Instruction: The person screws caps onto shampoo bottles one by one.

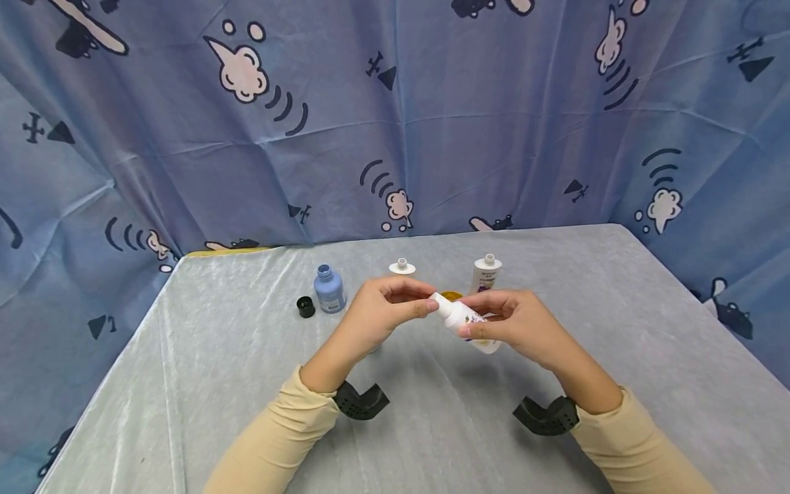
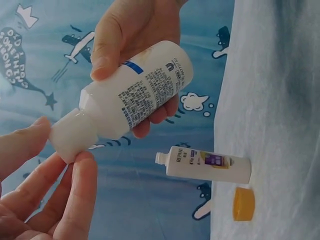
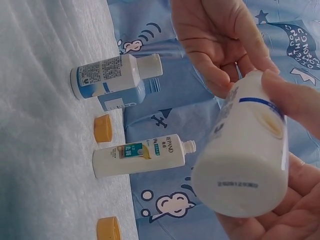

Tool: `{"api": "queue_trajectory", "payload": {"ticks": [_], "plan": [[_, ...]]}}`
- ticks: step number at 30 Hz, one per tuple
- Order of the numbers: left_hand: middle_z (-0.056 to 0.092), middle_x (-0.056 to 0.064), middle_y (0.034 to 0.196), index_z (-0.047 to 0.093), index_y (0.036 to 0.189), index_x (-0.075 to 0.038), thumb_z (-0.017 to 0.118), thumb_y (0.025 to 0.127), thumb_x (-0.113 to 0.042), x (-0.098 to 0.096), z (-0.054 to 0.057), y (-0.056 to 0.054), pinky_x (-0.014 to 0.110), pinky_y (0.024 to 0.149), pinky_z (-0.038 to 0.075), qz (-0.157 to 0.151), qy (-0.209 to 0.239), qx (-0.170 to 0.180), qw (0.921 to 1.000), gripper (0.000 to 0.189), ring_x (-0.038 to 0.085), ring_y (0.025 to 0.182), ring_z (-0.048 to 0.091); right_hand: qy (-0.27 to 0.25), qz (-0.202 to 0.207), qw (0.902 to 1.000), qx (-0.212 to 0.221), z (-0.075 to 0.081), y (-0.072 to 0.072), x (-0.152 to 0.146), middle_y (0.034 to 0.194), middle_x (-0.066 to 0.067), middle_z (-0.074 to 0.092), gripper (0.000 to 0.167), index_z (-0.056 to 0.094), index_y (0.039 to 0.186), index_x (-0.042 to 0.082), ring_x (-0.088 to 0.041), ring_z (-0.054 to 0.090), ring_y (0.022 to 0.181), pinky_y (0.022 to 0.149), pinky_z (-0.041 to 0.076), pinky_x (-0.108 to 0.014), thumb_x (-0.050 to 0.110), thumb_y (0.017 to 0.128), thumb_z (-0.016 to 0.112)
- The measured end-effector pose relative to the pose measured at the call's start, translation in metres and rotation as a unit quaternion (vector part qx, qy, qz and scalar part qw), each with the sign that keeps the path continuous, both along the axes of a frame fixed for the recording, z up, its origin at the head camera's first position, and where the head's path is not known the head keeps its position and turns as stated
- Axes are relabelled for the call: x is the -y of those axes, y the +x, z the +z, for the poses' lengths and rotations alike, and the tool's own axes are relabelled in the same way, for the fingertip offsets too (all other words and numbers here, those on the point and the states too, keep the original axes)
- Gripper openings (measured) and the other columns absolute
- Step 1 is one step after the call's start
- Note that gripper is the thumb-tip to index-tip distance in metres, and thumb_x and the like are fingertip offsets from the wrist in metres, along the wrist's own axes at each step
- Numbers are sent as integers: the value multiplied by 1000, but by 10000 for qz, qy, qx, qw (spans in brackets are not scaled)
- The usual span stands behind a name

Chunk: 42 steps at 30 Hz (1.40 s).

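Note:
A white lotion bottle [image 1: 474, 328] is held tilted above the table, its capped end toward the left. My right hand [image 1: 518, 322] grips the bottle's body, thumb on one side and fingers on the other. At the top end, my left hand [image 1: 385, 309] pinches the white cap [image 2: 75, 135] between thumb and fingertips. The cap sits on the bottle's neck. Small print and a blue stripe show on the label in the left wrist view. The bottle's flat base faces the right wrist camera.
Behind the hands stand two uncapped white bottles [image 1: 486, 274] [image 1: 402, 268] and an uncapped blue bottle [image 1: 330, 291]. A black cap [image 1: 305, 307] lies beside the blue one. Yellow caps [image 3: 102, 128] [image 3: 109, 228] lie on the table, and another white-capped bottle [image 3: 107, 75] stands near.

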<state>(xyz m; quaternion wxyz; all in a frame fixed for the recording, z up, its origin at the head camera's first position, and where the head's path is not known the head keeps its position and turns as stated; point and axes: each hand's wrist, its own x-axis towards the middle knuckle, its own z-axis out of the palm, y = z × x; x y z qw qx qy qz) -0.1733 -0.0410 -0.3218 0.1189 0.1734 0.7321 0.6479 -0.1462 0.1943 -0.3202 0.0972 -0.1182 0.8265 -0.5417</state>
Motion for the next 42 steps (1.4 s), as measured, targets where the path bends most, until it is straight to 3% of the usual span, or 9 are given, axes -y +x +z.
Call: {"api": "queue_trajectory", "payload": {"ticks": [16, 23, 28, 32, 38, 42], "plan": [[71, 14, 120, 71, 118, -2, 74, 88, -8, 3, 0, 0, 29, 89, 58, -444, -60, -343, 9984, 31, 12, 96, 71, -39, 21, 9999, 103, -1, -1, -1, 109, -15, 70, 46, 68, 120, -3, -12, 70, 85, 72, 59, -31, 19, 82, 81], [68, 7, 130, 67, 129, -9, 78, 84, -7, 5, 4, 1, 31, 93, 58, -382, 114, 12, 9992, 47, 19, 119, 65, -146, 56, 9999, 72, -4, -3, 1, 106, -13, 71, 44, 67, 119, -5, -11, 70, 84, 71, 60, -31, 16, 82, 81], [74, 7, 114, 72, 119, -8, 80, 84, -15, 3, 4, 1, 29, 88, 58, -32, -97, 51, 9999, 37, 11, 99, 70, -113, 62, 9999, 68, -4, -2, 1, 109, -17, 70, 45, 67, 119, -4, -12, 71, 84, 71, 60, -30, 17, 82, 81], [75, 11, 104, 73, 112, -3, 79, 85, -15, 0, 1, 0, 31, 83, 60, 12, -126, 32, 9999, 29, 11, 85, 69, -78, 66, 9999, 67, -4, -1, 1, 112, -18, 70, 45, 67, 120, -3, -12, 71, 85, 72, 59, -30, 19, 83, 81], [74, 12, 104, 73, 111, -2, 77, 86, -13, 0, 0, 0, 34, 84, 60, -78, -40, 39, 10000, 27, 15, 87, 70, -74, 83, 9999, 96, -3, -1, 1, 114, -18, 70, 45, 67, 121, -2, -11, 72, 85, 72, 60, -29, 20, 83, 81], [74, 12, 106, 73, 113, -2, 77, 86, -13, 1, 1, 1, 29, 84, 58, -140, -107, -83, 9998, 29, 10, 88, 69, -122, 92, 9998, 128, -3, -1, 0, 113, -18, 71, 45, 67, 121, -3, -11, 72, 85, 72, 60, -30, 18, 83, 81]]}}
